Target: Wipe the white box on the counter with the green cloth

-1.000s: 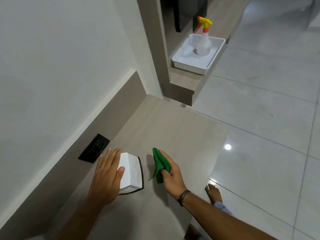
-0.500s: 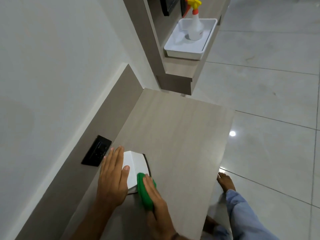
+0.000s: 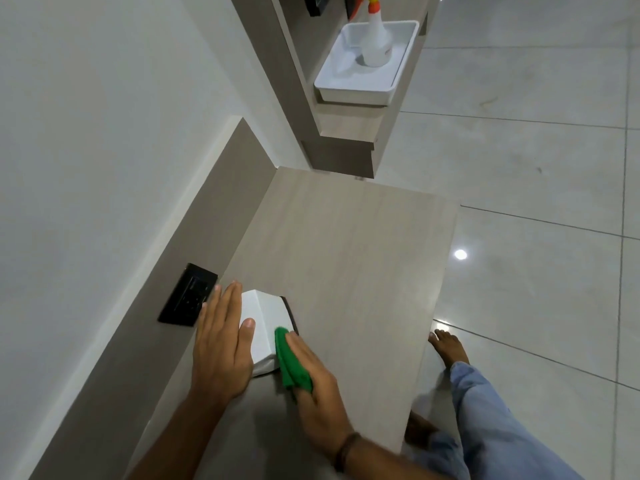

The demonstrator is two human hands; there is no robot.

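**Green cloth pressed to the white box**

A black wall socket sits at 9 o'clock of the white box. The left hand lies flat on the box, fingers straight and together. At the box's 4 o'clock, the right hand grips the green cloth against its side. The box rests on the wooden counter; at its 1 o'clock, far off, a spray bottle stands in a white tray.

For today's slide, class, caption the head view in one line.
Left hand steadies the white box on the counter while the right hand presses the green cloth against it.
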